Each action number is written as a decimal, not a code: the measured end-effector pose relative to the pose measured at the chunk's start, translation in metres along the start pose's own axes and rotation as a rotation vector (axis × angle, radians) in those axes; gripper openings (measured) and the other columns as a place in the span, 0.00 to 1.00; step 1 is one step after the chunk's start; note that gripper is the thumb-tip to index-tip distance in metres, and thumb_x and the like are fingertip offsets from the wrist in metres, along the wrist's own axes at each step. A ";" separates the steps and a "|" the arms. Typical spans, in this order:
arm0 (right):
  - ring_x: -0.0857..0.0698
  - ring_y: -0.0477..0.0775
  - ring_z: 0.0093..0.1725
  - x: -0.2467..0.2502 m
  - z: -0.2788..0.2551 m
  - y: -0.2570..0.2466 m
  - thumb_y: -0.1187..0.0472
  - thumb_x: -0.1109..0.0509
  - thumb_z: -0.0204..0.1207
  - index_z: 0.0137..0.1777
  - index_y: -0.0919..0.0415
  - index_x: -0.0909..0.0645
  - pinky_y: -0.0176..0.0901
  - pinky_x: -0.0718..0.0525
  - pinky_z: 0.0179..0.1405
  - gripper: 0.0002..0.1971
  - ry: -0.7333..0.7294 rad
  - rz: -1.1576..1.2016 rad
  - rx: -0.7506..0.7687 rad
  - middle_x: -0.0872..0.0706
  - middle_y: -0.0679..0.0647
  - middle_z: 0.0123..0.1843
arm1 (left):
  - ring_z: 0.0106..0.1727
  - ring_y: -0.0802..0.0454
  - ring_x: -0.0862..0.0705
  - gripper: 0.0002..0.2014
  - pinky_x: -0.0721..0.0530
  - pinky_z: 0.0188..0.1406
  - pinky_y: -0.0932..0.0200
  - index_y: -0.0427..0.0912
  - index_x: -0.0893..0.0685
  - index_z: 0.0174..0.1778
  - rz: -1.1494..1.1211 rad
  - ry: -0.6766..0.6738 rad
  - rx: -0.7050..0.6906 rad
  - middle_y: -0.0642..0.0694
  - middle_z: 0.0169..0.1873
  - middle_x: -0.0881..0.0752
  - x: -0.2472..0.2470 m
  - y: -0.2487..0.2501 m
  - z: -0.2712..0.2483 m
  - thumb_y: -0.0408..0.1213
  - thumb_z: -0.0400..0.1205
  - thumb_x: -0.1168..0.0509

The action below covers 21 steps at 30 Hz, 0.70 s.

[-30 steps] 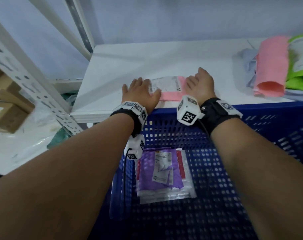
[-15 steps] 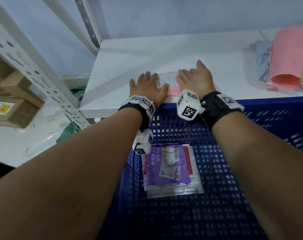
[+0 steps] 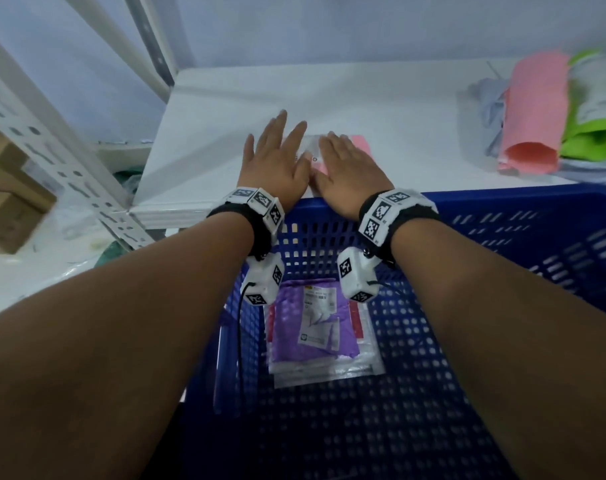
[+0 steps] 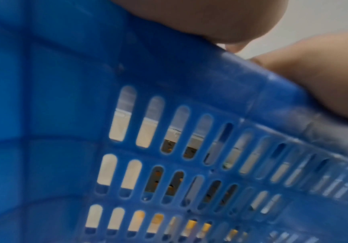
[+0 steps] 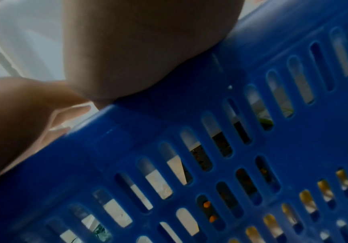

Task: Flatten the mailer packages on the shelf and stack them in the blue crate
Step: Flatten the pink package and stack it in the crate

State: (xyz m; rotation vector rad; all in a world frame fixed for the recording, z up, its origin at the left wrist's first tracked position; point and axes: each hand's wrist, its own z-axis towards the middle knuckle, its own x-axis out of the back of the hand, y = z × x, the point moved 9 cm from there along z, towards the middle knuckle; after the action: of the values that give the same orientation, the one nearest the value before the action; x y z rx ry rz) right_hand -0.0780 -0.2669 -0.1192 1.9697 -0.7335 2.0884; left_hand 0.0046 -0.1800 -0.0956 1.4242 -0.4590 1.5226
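A pink mailer [image 3: 361, 144] with a white label lies flat on the white shelf [image 3: 381, 109], mostly hidden under my hands. My left hand [image 3: 277, 157] and my right hand [image 3: 346, 161] press on it side by side with straight fingers, palms down. Below the shelf edge stands the blue crate [image 3: 502, 233]; a purple mailer [image 3: 312, 327] lies on clear ones on its floor. Both wrist views show only the crate's slotted wall [image 4: 168, 131] [image 5: 231, 148] and the heels of my hands on its rim.
More mailers are piled at the shelf's right end: a rolled pink one [image 3: 533, 112], a green one [image 3: 592, 133] and grey ones [image 3: 488, 98]. A perforated shelf post [image 3: 62, 168] rises at left, with cardboard boxes [image 3: 7, 209] behind it.
Both hands have slid together over the pink mailer and stretched flat; they now cover nearly all of it. The camera has shifted a little.
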 end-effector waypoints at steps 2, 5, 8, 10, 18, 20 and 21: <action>0.53 0.56 0.88 -0.001 0.000 -0.001 0.39 0.56 0.85 0.88 0.59 0.54 0.55 0.50 0.87 0.37 -0.013 0.002 0.005 0.53 0.57 0.90 | 0.87 0.49 0.48 0.28 0.55 0.86 0.43 0.48 0.40 0.86 -0.044 0.039 -0.116 0.44 0.87 0.46 0.009 0.015 -0.001 0.47 0.88 0.52; 0.41 0.59 0.86 0.009 -0.004 -0.008 0.43 0.50 0.84 0.86 0.56 0.43 0.58 0.41 0.85 0.33 0.036 0.010 0.042 0.41 0.58 0.87 | 0.86 0.50 0.43 0.26 0.48 0.85 0.54 0.45 0.36 0.85 -0.338 0.019 -0.265 0.44 0.86 0.41 0.010 0.062 0.004 0.43 0.89 0.49; 0.35 0.60 0.83 0.009 -0.006 -0.004 0.53 0.38 0.84 0.83 0.63 0.36 0.54 0.38 0.83 0.29 0.053 0.007 0.046 0.34 0.61 0.84 | 0.85 0.54 0.41 0.23 0.45 0.83 0.60 0.50 0.32 0.83 -0.721 -0.050 -0.061 0.49 0.85 0.37 -0.004 0.083 0.015 0.42 0.91 0.46; 0.40 0.61 0.85 0.005 -0.004 0.003 0.55 0.32 0.80 0.83 0.65 0.36 0.54 0.43 0.85 0.33 0.034 0.037 0.023 0.36 0.62 0.85 | 0.84 0.54 0.38 0.22 0.45 0.84 0.55 0.52 0.30 0.82 -0.828 -0.124 0.121 0.51 0.84 0.35 -0.022 0.076 0.024 0.44 0.91 0.47; 0.38 0.61 0.84 0.002 0.009 -0.001 0.34 0.45 0.73 0.87 0.56 0.45 0.58 0.39 0.83 0.44 0.034 0.098 0.052 0.37 0.59 0.85 | 0.83 0.51 0.36 0.25 0.43 0.82 0.57 0.46 0.34 0.85 -0.811 -0.212 0.297 0.47 0.83 0.34 -0.023 0.041 0.038 0.50 0.92 0.53; 0.43 0.59 0.86 0.001 0.007 0.003 0.33 0.44 0.74 0.88 0.55 0.49 0.57 0.40 0.84 0.46 0.029 0.113 0.020 0.42 0.57 0.88 | 0.85 0.47 0.39 0.24 0.47 0.83 0.57 0.40 0.37 0.85 -0.640 -0.244 0.232 0.43 0.84 0.36 -0.020 0.036 0.035 0.43 0.93 0.55; 0.46 0.57 0.87 0.000 0.007 0.004 0.34 0.43 0.75 0.88 0.56 0.51 0.55 0.42 0.85 0.46 0.017 0.113 0.008 0.45 0.57 0.89 | 0.85 0.45 0.41 0.23 0.50 0.82 0.56 0.35 0.39 0.85 -0.513 -0.276 0.202 0.40 0.85 0.38 -0.017 0.034 0.032 0.38 0.93 0.56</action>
State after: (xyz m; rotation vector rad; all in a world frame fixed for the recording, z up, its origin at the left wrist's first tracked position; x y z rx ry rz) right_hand -0.0733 -0.2733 -0.1199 1.9547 -0.8534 2.1716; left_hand -0.0084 -0.2283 -0.0917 1.7569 -0.0844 0.9838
